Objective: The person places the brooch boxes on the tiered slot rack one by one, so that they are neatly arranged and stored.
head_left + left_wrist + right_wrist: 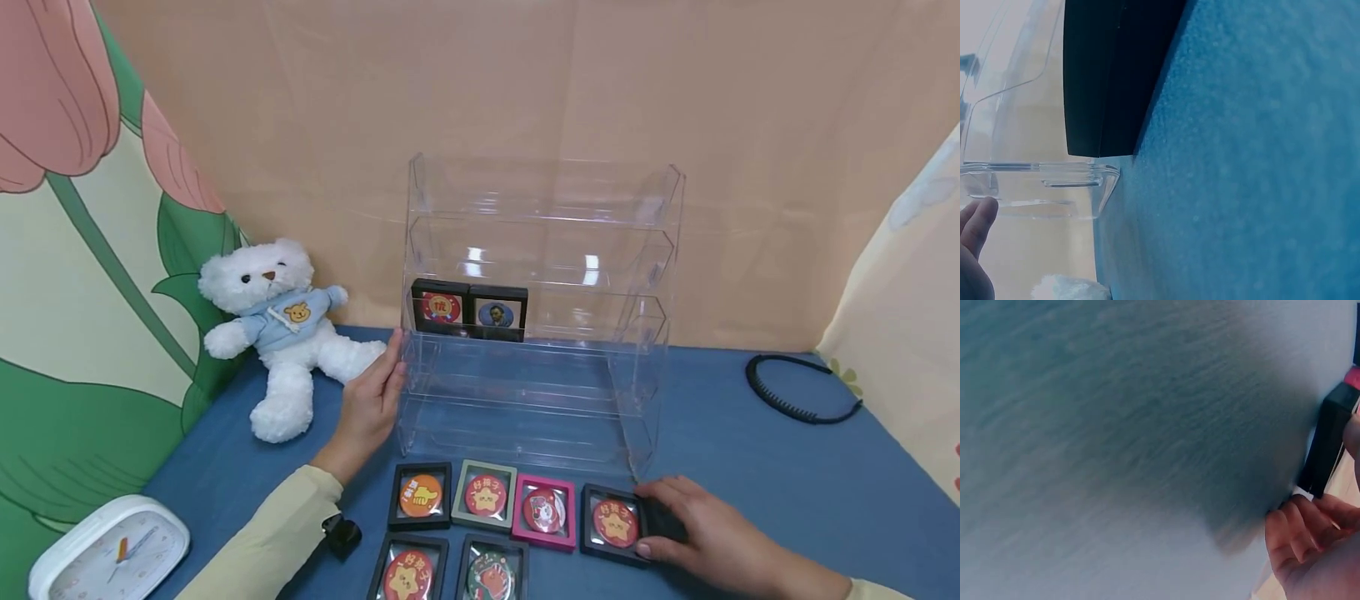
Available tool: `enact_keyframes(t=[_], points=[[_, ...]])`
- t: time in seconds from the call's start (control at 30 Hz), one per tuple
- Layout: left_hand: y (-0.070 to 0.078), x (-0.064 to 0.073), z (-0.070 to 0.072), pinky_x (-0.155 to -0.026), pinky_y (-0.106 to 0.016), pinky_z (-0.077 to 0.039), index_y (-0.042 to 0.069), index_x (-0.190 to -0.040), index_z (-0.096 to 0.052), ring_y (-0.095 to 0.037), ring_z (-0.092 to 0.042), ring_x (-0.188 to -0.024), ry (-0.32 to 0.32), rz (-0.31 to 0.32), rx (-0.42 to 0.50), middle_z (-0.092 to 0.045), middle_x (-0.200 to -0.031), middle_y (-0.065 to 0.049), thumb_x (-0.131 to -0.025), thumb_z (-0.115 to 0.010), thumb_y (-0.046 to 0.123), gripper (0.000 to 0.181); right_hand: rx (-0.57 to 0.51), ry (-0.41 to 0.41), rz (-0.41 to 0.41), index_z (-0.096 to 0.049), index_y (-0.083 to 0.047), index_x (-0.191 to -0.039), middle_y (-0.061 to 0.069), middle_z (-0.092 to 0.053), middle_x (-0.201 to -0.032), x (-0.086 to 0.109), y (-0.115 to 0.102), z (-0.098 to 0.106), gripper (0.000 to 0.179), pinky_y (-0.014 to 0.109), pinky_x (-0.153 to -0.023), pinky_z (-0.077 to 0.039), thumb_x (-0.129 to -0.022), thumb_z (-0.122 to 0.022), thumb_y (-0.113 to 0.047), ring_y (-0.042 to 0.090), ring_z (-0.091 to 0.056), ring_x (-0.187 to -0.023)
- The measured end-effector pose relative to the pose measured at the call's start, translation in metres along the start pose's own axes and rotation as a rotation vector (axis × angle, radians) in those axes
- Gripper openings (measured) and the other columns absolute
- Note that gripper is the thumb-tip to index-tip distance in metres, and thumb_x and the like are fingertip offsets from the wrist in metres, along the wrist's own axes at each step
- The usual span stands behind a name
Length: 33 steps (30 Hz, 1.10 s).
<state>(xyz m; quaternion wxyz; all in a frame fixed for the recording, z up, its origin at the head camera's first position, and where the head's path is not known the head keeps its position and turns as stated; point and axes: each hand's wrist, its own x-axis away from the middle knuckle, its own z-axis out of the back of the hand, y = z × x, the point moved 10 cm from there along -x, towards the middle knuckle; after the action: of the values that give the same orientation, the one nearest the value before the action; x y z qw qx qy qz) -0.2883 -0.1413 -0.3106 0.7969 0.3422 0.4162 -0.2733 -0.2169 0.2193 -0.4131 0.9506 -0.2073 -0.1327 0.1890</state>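
A clear acrylic tiered display rack stands in the middle of the blue table. My left hand rests on its left side, fingers extended against the edge; fingertips touch the clear plastic in the left wrist view. My right hand pinches the right side of a black-framed badge case with a red star badge, near the rack's front right. Thumb and fingers meet the case's dark edge in the right wrist view. Two black badge cases stand side by side at the left of a middle tier.
Several framed badge cases lie before the rack, among them a pink one and a green one. A white teddy bear sits left, a white clock front left. A black headband lies right.
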Motion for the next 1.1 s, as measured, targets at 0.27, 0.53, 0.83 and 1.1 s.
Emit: enact_keyframes(t=[0.27, 0.53, 0.83, 1.1], points=[[-0.001, -0.001, 0.005, -0.092, -0.035, -0.043, -0.001, -0.141, -0.042, -0.025, -0.051, -0.119, 0.010, -0.001, -0.006, -0.050, -0.136, -0.011, -0.087, -0.060, -0.011, 0.058, -0.026, 0.011, 0.071, -0.058, -0.015, -0.113, -0.004, -0.058, -0.107, 0.009, 0.006, 0.010, 0.060, 0.042, -0.077, -0.052, -0.077, -0.065, -0.062, 0.018, -0.058, -0.095], [-0.002, 0.000, 0.005, -0.096, -0.030, -0.039, -0.001, -0.141, -0.040, -0.026, -0.049, -0.121, -0.005, 0.016, -0.015, -0.047, -0.138, -0.011, -0.088, -0.059, -0.010, 0.057, -0.008, 0.038, 0.077, -0.056, -0.017, -0.108, -0.008, -0.060, -0.101, 0.020, 0.008, 0.014, 0.057, 0.036, -0.067, -0.052, -0.075, -0.068, -0.061, 0.009, -0.057, -0.084], [-0.003, 0.002, 0.002, -0.094, -0.032, -0.041, 0.000, -0.142, -0.041, -0.026, -0.051, -0.119, -0.011, 0.028, -0.010, -0.049, -0.137, -0.012, -0.087, -0.059, -0.011, 0.058, -0.260, 0.233, 0.375, -0.058, -0.019, -0.096, -0.010, -0.062, -0.088, 0.036, -0.018, 0.034, 0.017, 0.025, -0.053, -0.052, -0.085, -0.071, -0.019, 0.004, -0.061, -0.074], [-0.002, 0.002, -0.001, -0.094, -0.033, -0.042, 0.001, -0.142, -0.041, -0.025, -0.051, -0.119, -0.009, 0.026, -0.012, -0.049, -0.137, -0.012, -0.088, -0.059, -0.010, 0.058, -0.298, 0.342, 0.294, -0.065, -0.022, -0.090, -0.012, -0.065, -0.084, 0.038, -0.009, 0.047, 0.009, 0.028, -0.053, -0.053, -0.086, -0.070, -0.016, 0.007, -0.063, -0.073]])
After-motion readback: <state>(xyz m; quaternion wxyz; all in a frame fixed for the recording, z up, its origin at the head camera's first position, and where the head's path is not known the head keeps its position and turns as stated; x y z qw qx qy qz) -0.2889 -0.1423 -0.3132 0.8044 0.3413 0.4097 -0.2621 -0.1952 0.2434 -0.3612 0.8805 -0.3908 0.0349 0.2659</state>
